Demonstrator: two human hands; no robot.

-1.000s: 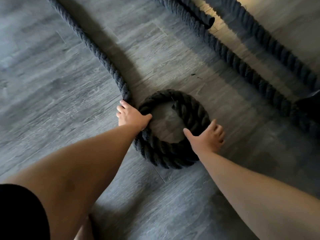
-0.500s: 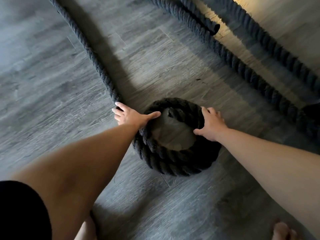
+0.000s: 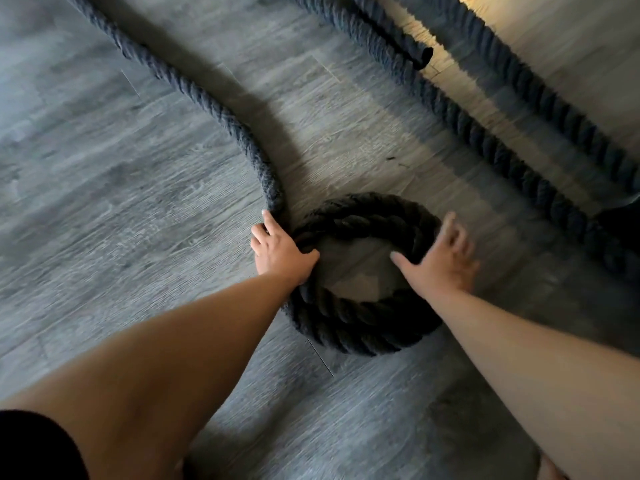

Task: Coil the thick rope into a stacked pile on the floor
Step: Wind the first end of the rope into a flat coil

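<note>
View: head cam, looking down.
Rope (image 3: 214,109): runs from upper left into coil (image 3: 346,327), lower centre, on floor (image 3: 104,202).
Left hand (image 3: 280,251): fingers straight, laid where rope meets coil; prob. guiding next turn.
Right hand (image 3: 443,261): spread flat on coil's right rim, clamping nothing, blurred; prob. steadying stack.
Container: none; ring centre = bare floor.
Upper right: rope lengths (image 3: 485,140), well apart from coil.
</note>
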